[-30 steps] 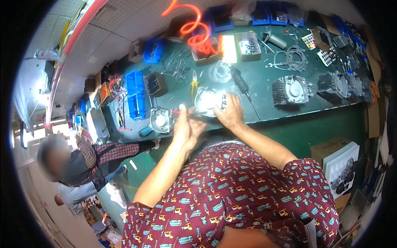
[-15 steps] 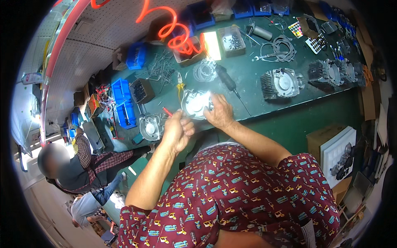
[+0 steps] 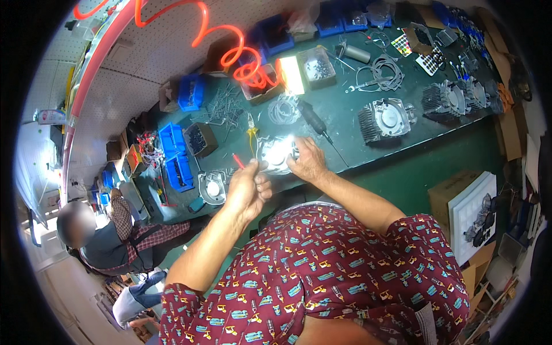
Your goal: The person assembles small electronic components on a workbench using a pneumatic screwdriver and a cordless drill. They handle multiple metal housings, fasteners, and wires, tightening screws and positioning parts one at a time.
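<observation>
My left hand [image 3: 248,187] is closed around a slim red pen-like tool [image 3: 238,161], whose red end sticks out up and to the left; its exact kind is unclear. My right hand [image 3: 308,163] grips the right edge of a metal engine casting [image 3: 265,150] at the bench's near edge. Strong glare washes out the casting's middle. Left of my left hand lies a similar round-faced casting [image 3: 213,188]. Yellow-handled pliers [image 3: 252,133] lie just beyond the held casting. A dark power screwdriver [image 3: 312,119] with a long bit rests beyond my right hand.
Finned engine castings [image 3: 391,119] stand to the right on the green bench [image 3: 351,106]. Blue bins [image 3: 179,172], a box of dark screws [image 3: 199,139] and loose rods [image 3: 224,108] lie left. An orange coiled hose [image 3: 233,56] hangs above. Another person [image 3: 115,230] is at far left.
The view has shifted slightly. My left hand still holds the red tool, and my right hand stays on the casting. The people at far left have changed posture a little.
</observation>
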`<state>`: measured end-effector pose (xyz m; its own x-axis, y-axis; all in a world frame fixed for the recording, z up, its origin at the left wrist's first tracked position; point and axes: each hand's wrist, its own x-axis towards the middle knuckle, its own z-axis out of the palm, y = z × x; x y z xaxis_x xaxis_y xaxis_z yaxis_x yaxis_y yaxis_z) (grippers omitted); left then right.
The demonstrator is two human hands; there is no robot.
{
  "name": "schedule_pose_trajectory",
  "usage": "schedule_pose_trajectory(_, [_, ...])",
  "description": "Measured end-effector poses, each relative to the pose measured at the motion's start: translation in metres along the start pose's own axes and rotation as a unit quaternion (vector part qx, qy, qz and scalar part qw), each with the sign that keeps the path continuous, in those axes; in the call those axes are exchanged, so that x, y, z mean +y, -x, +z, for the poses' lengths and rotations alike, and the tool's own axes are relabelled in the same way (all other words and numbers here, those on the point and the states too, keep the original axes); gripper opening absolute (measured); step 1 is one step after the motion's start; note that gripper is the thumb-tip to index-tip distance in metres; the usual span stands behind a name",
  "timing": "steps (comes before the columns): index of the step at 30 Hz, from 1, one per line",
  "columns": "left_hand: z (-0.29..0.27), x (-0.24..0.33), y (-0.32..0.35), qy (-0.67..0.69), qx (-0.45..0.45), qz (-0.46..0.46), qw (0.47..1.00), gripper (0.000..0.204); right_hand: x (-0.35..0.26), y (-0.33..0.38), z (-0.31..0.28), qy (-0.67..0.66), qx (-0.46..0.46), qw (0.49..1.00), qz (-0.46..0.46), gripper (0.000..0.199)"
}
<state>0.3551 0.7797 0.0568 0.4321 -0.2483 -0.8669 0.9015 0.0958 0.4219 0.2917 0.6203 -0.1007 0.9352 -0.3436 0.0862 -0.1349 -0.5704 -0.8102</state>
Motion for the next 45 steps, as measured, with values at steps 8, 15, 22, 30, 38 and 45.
schedule_pose_trajectory(8, [0.004,0.011,-0.021,-0.287,0.026,0.159,0.944,0.046,-0.002,-0.002,-0.001,-0.008,0.000,1.000,0.002,0.054])
schedule_pose_trajectory(15, [-0.002,0.007,-0.047,-0.298,0.000,0.144,0.944,0.049,-0.001,0.002,0.000,-0.013,-0.003,1.000,0.013,0.054])
schedule_pose_trajectory(22, [-0.003,0.017,-0.056,-0.401,-0.030,0.182,0.898,0.045,0.006,0.000,0.000,-0.012,-0.012,1.000,0.016,0.057])
schedule_pose_trajectory(30, [0.024,0.065,-0.094,-0.717,-0.001,0.364,0.595,0.032,-0.003,-0.001,0.001,-0.009,-0.022,1.000,0.012,0.060])
schedule_pose_trajectory(38, [0.028,0.063,-0.095,-0.745,-0.009,0.375,0.552,0.030,-0.005,-0.007,-0.008,-0.026,-0.028,0.999,-0.005,0.061])
schedule_pose_trajectory(45, [0.033,0.086,-0.085,-0.771,-0.175,0.355,0.500,0.025,0.007,-0.015,-0.012,-0.040,-0.037,0.998,-0.035,0.058])
